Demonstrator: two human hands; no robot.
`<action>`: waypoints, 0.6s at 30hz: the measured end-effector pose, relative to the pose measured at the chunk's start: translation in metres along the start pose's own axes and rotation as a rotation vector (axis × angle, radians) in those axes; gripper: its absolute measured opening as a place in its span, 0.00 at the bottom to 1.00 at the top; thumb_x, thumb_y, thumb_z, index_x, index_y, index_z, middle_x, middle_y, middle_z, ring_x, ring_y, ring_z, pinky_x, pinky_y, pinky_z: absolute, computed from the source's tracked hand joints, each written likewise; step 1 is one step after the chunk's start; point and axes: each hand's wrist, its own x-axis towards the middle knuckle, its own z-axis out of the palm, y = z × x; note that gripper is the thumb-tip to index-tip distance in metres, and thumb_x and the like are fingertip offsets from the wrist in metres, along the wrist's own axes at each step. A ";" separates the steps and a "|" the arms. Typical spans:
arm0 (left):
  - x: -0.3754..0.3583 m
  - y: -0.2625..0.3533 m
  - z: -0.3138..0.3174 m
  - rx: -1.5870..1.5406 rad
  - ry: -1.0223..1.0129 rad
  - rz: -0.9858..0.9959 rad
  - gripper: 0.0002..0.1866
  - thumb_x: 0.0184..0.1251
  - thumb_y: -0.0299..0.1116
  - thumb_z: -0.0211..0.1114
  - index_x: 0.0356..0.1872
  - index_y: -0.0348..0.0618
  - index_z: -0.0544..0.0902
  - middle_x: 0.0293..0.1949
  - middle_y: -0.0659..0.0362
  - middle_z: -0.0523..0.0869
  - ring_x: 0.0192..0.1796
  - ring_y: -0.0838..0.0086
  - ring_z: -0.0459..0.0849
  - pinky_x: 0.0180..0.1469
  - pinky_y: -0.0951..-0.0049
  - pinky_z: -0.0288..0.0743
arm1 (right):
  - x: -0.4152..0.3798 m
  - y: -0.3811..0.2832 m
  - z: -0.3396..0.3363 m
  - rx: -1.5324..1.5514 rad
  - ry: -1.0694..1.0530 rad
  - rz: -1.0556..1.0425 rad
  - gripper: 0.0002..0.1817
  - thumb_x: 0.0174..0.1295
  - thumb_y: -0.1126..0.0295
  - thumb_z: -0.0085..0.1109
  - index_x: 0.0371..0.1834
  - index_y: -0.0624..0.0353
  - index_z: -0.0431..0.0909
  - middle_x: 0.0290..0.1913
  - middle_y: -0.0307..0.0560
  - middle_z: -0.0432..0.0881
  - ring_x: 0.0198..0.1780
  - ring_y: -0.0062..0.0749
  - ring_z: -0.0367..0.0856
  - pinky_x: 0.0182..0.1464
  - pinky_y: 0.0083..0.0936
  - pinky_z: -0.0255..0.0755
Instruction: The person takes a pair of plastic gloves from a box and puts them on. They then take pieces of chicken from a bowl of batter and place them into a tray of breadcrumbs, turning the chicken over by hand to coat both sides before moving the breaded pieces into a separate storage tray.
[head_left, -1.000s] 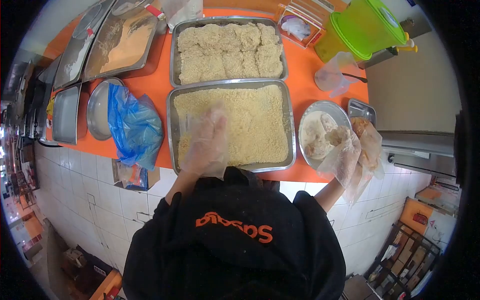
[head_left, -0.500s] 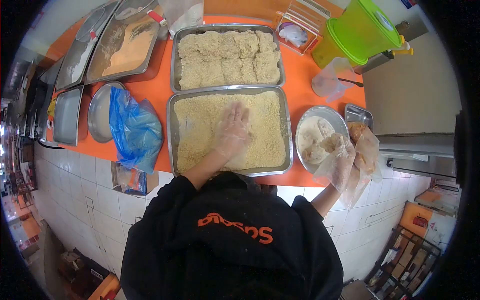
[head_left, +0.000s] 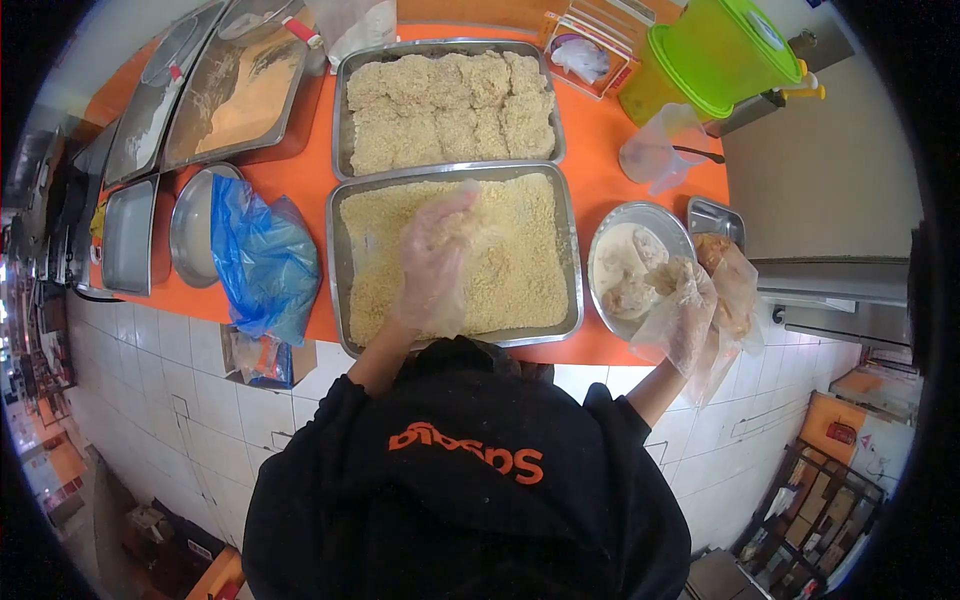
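Note:
My left hand [head_left: 432,262], in a clear plastic glove, is over the left-middle part of a metal tray [head_left: 574,260] of pale breadcrumbs [head_left: 530,285]. Its fingers are curled round some crumbs, and loose crumbs blur beside them. At the right rim of a metal bowl [head_left: 620,212] is my gloved right hand [head_left: 688,315], its fingers bunched and coated in batter. Whether they hold anything is hidden. Inside the bowl, pieces that look like meat [head_left: 630,298] lie in white batter. A clear bag with brownish pieces [head_left: 730,290] lies just right of that hand.
Behind the crumb tray stands a second tray [head_left: 342,120] of crumb-coated pieces. Left are a blue plastic bag [head_left: 265,265], a round pan [head_left: 192,230] and deep pans [head_left: 275,145]. Right are a measuring jug [head_left: 660,150] and green-lidded tubs [head_left: 680,75].
My left hand has lifted from lying flat on the crumbs, shifted left and curled its fingers. My right hand has stayed by the bowl. The whole view has shifted slightly.

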 end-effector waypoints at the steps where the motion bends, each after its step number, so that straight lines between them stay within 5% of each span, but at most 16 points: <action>1: -0.001 0.007 0.001 -0.054 0.048 -0.093 0.26 0.61 0.19 0.59 0.64 0.38 0.76 0.65 0.50 0.80 0.72 0.63 0.73 0.74 0.64 0.64 | 0.001 0.001 0.000 0.004 -0.035 -0.016 0.17 0.72 0.61 0.60 0.52 0.65 0.81 0.40 0.43 0.86 0.41 0.28 0.83 0.46 0.25 0.78; 4: -0.006 -0.008 -0.042 -0.142 0.165 -0.313 0.30 0.62 0.24 0.61 0.68 0.38 0.73 0.68 0.45 0.77 0.72 0.56 0.73 0.75 0.61 0.62 | 0.007 0.002 -0.001 0.025 -0.098 -0.042 0.18 0.72 0.60 0.60 0.51 0.65 0.81 0.40 0.43 0.85 0.41 0.28 0.83 0.46 0.25 0.78; 7: -0.037 -0.014 -0.107 0.874 -0.067 -0.227 0.26 0.60 0.24 0.64 0.63 0.36 0.76 0.60 0.47 0.80 0.66 0.59 0.77 0.67 0.62 0.71 | 0.001 -0.002 0.000 0.043 -0.066 -0.014 0.17 0.71 0.59 0.61 0.50 0.64 0.82 0.40 0.43 0.85 0.41 0.28 0.82 0.46 0.24 0.78; 12: -0.081 -0.003 -0.101 1.213 -0.305 -0.401 0.31 0.56 0.27 0.67 0.65 0.39 0.75 0.60 0.44 0.78 0.66 0.53 0.75 0.67 0.63 0.70 | 0.001 0.003 -0.001 0.071 -0.090 0.031 0.16 0.71 0.61 0.62 0.51 0.64 0.82 0.42 0.43 0.85 0.43 0.27 0.82 0.46 0.24 0.77; 15: -0.072 -0.032 -0.068 0.725 0.010 -0.483 0.31 0.60 0.24 0.63 0.67 0.43 0.72 0.60 0.41 0.78 0.64 0.48 0.77 0.67 0.60 0.70 | 0.006 0.011 0.008 0.009 -0.028 -0.030 0.17 0.71 0.61 0.62 0.52 0.65 0.82 0.43 0.43 0.84 0.43 0.26 0.82 0.47 0.24 0.77; 18: -0.042 -0.077 -0.050 0.499 0.014 -0.093 0.33 0.58 0.26 0.67 0.68 0.46 0.73 0.62 0.45 0.77 0.63 0.50 0.77 0.66 0.61 0.70 | 0.010 0.003 0.013 0.020 -0.143 -0.026 0.17 0.71 0.61 0.62 0.52 0.65 0.82 0.43 0.42 0.84 0.43 0.26 0.82 0.48 0.24 0.77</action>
